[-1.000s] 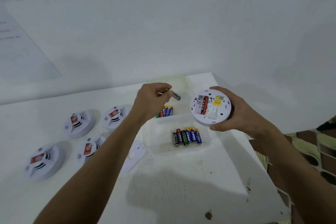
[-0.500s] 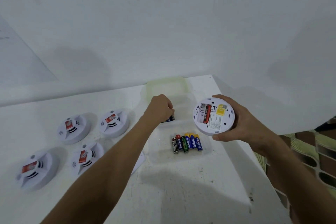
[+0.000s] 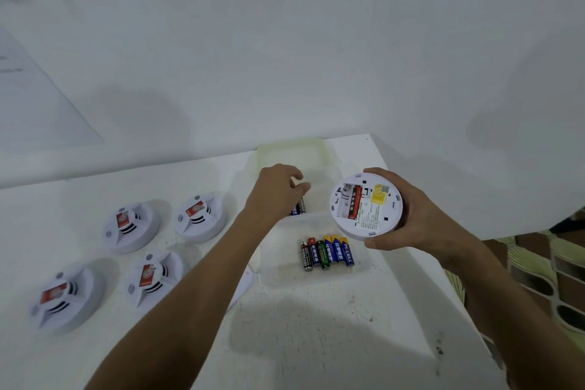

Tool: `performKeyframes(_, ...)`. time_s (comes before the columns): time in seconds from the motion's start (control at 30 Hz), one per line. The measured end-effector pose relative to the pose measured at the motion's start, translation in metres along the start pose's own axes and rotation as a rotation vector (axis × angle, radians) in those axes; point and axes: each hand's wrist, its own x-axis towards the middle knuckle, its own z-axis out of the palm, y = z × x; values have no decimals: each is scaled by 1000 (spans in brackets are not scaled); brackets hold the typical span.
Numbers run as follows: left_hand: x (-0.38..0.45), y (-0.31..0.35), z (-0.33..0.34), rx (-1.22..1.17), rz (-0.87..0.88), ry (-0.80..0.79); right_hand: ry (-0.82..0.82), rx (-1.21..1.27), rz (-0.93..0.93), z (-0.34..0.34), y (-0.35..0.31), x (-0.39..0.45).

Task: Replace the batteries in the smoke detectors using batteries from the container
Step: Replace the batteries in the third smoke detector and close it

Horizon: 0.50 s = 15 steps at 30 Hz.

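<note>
We count four smoke detectors (image 3: 136, 258) face-up on the table (image 3: 316, 342). Left hand (image 3: 275, 193), loosely open and empty, hovers over the container (image 3: 272, 263); six batteries (image 3: 326, 252) lie inside. Right hand (image 3: 411, 215) grips a fifth detector (image 3: 366, 206), one battery seated.

The right hand (image 3: 408, 215) grips a detector (image 3: 366, 206) back side up above the bench (image 3: 316, 326), with its battery bay open and one red cell seated in it. The left hand (image 3: 277, 193) hovers, fingers loosely curled and holding nothing, over the far part of a clear container (image 3: 272, 263), just above a few batteries (image 3: 299, 206) there. Six more batteries (image 3: 326, 253) lie side by side in the near part. Four detectors (image 3: 133, 225) sit face up on the left, and a lid (image 3: 291, 152) lies behind the container.
</note>
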Motion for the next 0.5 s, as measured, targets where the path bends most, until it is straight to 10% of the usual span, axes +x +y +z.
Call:
performKeyframes(0.23,-56,46,-32,-195,391,-125,-42,-15,-42,7,-11,5)
performKeyframes(0.5,-69,46,-37,-153,377,-149,-113,-9,-83,14,-22,5)
